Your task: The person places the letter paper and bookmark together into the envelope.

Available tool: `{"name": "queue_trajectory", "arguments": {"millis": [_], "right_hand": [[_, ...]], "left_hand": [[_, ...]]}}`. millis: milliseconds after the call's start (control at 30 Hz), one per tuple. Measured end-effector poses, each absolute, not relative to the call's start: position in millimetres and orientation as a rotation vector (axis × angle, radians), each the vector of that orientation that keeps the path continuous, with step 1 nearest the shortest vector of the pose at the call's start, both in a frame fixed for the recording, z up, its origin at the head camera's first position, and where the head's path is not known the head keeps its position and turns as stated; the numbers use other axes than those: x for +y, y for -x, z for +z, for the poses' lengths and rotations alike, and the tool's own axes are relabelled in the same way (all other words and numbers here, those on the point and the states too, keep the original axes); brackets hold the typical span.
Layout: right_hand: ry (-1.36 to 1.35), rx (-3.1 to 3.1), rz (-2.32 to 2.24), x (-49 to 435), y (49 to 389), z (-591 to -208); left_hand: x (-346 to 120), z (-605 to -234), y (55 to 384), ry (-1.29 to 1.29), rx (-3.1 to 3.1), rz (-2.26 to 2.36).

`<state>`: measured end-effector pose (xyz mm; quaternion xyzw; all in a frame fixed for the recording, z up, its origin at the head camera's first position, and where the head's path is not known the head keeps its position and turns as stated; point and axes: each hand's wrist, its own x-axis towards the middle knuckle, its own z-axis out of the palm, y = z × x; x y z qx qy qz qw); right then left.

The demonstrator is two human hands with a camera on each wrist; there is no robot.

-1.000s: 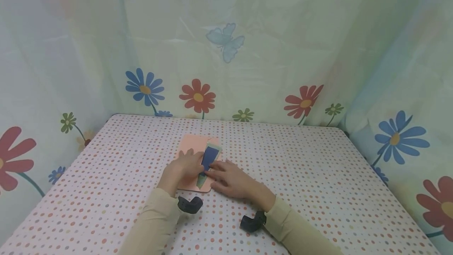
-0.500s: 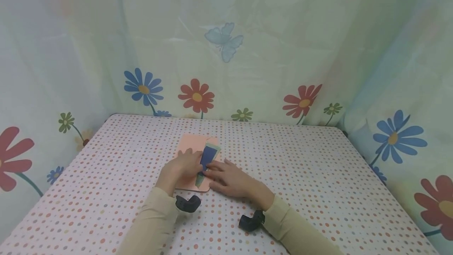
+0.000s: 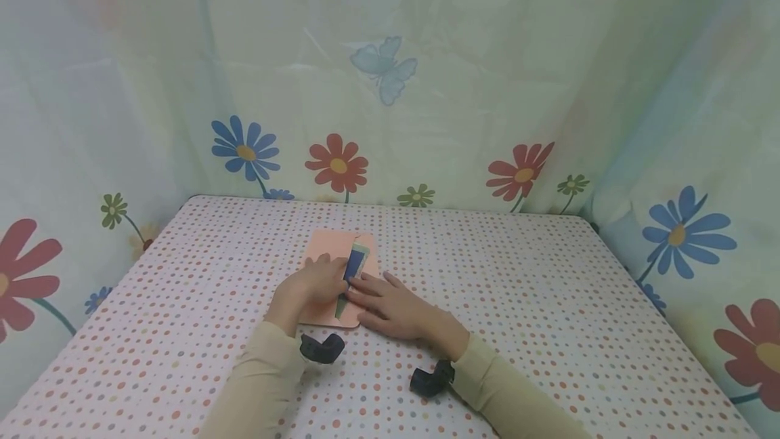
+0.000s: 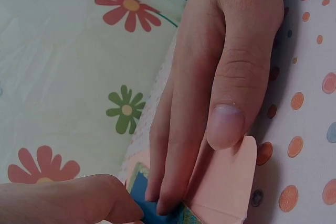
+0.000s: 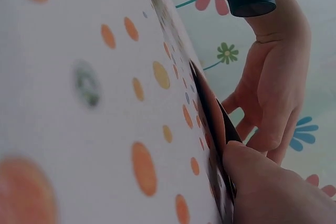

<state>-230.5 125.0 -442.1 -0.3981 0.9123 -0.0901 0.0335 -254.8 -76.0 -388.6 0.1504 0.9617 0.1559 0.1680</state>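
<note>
A pink folded card [image 3: 324, 244] with rounded corners lies on the table. On it shows a narrow panel [image 3: 353, 264], blue with a pale edge above and green below. In the left wrist view a pink flap [image 4: 226, 182] stands tilted beside the blue surface. My left hand [image 3: 311, 286] rests on the card's left side, its fingers straight, fingertips on the blue surface. My right hand [image 3: 393, 305] lies at the lower right, index finger touching the panel. The right wrist view shows my right thumb [image 5: 252, 163] at the raised edge. Its other fingers are hidden there.
A white tablecloth [image 3: 500, 276] with coloured dots covers the table. A flowered curtain [image 3: 457, 87] stands behind and at both sides. Dark wrist mounts [image 3: 434, 378] sit at both sleeves, close above the table.
The blue panel shows narrower than before and leans further left. Both hands stay close to the same place, with only small shifts.
</note>
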Motion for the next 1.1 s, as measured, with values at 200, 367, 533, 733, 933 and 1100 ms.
{"name": "queue_trajectory", "arguments": {"millis": [200, 367, 533, 733, 933, 1100], "right_hand": [[1.208, 2.872, -0.405, 126.1, 232.1, -443.3], [1.22, 2.915, -0.48, 127.7, 233.0, -443.8], [1.247, 2.92, -0.436, 126.9, 233.6, -444.0], [1.213, 2.915, -0.397, 124.7, 233.8, -445.8], [1.185, 2.919, -0.418, 123.8, 233.3, -446.1], [1.18, 2.916, -0.405, 123.7, 232.9, -445.3]], "left_hand": [[-75.5, -389.1, 256.7, -0.412, 2.71, 0.463], [-75.3, -387.8, 257.2, -0.429, 2.709, 0.456], [-73.6, -386.9, 257.3, -0.427, 2.714, 0.444], [-73.4, -388.2, 256.9, -0.392, 2.716, 0.422], [-73.7, -389.1, 256.7, -0.406, 2.71, 0.423], [-72.4, -388.6, 256.1, -0.391, 2.714, 0.414]]}}
